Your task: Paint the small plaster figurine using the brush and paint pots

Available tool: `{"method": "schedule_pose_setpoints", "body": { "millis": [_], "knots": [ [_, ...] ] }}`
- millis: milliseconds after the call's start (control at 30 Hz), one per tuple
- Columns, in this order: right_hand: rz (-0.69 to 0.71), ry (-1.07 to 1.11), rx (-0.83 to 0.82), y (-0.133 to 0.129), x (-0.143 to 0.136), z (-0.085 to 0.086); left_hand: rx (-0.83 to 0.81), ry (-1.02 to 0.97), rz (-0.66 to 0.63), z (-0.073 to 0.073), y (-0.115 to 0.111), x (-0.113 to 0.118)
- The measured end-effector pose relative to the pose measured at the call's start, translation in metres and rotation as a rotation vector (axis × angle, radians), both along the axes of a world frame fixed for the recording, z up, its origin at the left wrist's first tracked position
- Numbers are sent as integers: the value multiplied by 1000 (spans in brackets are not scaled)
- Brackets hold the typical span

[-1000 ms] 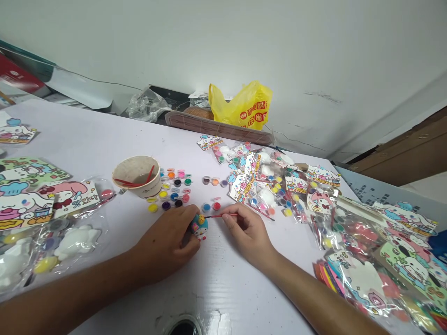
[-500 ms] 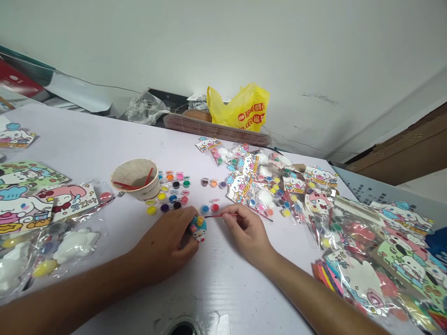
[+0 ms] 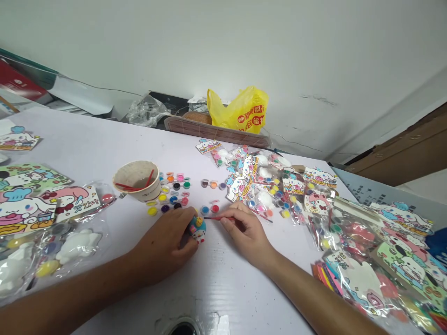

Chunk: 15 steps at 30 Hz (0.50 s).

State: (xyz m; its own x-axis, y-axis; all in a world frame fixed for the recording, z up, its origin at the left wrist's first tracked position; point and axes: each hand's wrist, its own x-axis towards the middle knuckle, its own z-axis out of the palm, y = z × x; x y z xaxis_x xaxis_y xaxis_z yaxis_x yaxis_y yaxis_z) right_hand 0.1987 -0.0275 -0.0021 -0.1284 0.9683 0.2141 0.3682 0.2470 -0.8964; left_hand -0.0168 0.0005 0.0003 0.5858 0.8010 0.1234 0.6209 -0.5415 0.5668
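Between the thumb and fingers of my left hand (image 3: 171, 239) is a small painted figurine (image 3: 198, 230), blue with a yellow patch on top and a white face. My right hand (image 3: 246, 232) pinches a thin red paintbrush (image 3: 223, 217), its dark tip pointing left at the figurine's upper side. Whether the tip touches the figurine I cannot tell. Just beyond my hands lie small open paint pots (image 3: 175, 199) in several colours. A paper cup (image 3: 137, 180) with murky liquid and red brushes leaning in it stands at the left.
Bagged craft kits with white figurines (image 3: 78, 246) lie at the left. More kits (image 3: 265, 181) and picture cards spread along the right side. A yellow plastic bag (image 3: 239, 111) is behind the table's far edge. A round dark hole (image 3: 183, 328) is at the near edge.
The figurine and both hands stay almost in place. The brush lies slightly nearer the figurine, and my right fingers have shifted a little left. The camera view has shifted slightly.
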Motion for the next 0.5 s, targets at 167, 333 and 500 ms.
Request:
{"method": "schedule_pose_setpoints", "body": {
  "millis": [167,333,500],
  "knots": [
    [23,-45,-15,-1,0,1,12,4,-8,-2,0,-1],
    [24,-60,-12,-1,0,0,31,-3,-2,-4,0,-2],
    [25,-68,6,-2,-1,-1,31,10,-8,-4,0,-1]
  ]
}}
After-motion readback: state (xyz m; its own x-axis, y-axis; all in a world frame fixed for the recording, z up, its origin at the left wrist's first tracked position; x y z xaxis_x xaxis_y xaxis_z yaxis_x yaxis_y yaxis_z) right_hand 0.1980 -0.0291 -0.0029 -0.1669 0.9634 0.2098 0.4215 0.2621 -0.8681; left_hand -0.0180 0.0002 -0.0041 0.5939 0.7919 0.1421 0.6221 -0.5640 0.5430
